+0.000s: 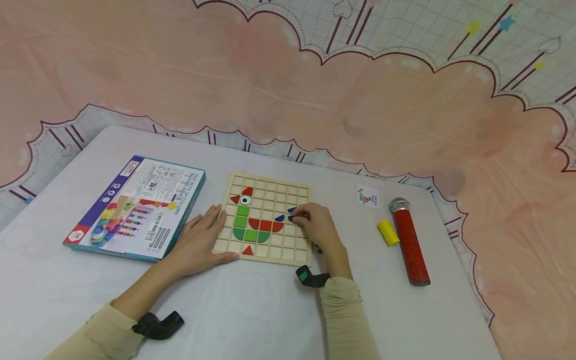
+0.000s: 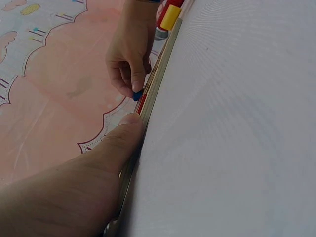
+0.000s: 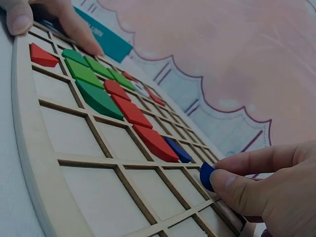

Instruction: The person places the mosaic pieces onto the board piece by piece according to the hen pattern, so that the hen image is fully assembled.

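A wooden grid board (image 1: 289,254) lies on the table, bearing red, green and blue pieces and a white eye piece (image 1: 245,200). My left hand (image 1: 198,245) rests at the board's left edge, fingers extended and the thumb at its near side. Over the right part of the board, my right hand (image 1: 317,220) pinches a small curved blue piece (image 3: 207,177) between thumb and forefinger. Another blue piece (image 3: 177,149) sits in a cell beside the red row (image 3: 133,111). In the near row is a red triangle (image 1: 247,250).
Left of the board lies a flat toy box (image 1: 139,205), close to my left hand. To the right are a small picture card (image 1: 367,196), a yellow cylinder (image 1: 388,233) and a red microphone (image 1: 410,245). Part of a dark piece (image 1: 319,249) shows by my right wrist.
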{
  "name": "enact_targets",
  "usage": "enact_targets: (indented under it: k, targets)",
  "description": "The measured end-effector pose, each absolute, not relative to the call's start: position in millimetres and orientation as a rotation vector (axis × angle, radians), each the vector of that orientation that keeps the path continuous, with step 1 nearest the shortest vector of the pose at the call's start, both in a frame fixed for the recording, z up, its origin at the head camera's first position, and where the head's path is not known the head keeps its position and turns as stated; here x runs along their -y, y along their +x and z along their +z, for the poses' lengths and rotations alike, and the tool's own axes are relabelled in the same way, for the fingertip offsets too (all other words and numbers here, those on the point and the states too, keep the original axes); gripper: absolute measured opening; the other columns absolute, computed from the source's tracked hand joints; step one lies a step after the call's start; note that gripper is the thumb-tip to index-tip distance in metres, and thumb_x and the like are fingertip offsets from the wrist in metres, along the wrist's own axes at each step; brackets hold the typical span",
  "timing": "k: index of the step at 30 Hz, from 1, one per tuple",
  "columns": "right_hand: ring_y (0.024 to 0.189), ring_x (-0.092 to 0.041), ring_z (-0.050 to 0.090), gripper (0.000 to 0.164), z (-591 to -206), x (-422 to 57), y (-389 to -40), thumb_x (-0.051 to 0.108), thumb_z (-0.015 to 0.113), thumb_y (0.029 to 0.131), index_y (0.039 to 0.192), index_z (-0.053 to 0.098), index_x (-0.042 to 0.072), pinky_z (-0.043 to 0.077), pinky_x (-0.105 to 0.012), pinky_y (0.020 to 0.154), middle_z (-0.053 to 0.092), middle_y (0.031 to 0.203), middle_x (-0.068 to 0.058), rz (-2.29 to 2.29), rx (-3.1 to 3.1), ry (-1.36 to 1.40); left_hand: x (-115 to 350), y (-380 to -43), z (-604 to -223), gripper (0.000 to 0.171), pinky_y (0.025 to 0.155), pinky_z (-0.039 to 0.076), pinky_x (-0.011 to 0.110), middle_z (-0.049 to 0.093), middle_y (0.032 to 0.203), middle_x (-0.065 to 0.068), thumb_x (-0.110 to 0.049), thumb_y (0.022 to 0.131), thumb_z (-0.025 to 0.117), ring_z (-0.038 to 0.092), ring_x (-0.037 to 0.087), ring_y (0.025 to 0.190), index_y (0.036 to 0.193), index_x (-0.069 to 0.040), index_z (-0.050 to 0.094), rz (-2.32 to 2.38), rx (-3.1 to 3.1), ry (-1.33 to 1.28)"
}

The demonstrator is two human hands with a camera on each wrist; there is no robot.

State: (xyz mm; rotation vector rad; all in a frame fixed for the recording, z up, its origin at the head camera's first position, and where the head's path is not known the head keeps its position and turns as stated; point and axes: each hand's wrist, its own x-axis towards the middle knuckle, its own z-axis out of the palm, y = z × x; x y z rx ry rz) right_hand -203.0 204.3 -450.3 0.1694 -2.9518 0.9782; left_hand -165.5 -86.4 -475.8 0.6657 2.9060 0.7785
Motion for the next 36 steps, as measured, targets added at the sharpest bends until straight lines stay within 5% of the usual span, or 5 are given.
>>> enact_targets:
  k: [11, 36]
  targets:
    - [0.085, -0.015, 0.057, 0.008, -450.5, -202.9, -204.9, 0.016, 0.071, 0.085, 0.092, 0.074, 0.013, 0.05, -0.031, 0.078, 0.066, 0.094, -0.001, 0.862, 2.989, 0.208, 87.2, -165.0, -475.3, 0.11, 0.116, 0.009, 0.053, 0.019, 0.156, 0.024, -0.063, 0.072, 0.071, 0.012, 0.038, 0.146, 0.145, 0.008, 0.028, 0.781, -2.912, 0.674]
    - [0.076, -0.014, 0.047, 0.016, -450.4, -210.7, -204.2, 0.025, 0.071, 0.086, 0.098, 0.076, 0.017, 0.04, -0.026, 0.065, 0.058, 0.094, 0.0, 0.884, 3.001, 0.3, 87.5, -166.2, -478.9, 0.111, 0.116, 0.009, 0.053, 0.018, 0.156, 0.023, -0.065, 0.071, 0.07, 0.012, 0.037, 0.146, 0.145, 0.007, 0.028, 0.786, -2.916, 0.678]
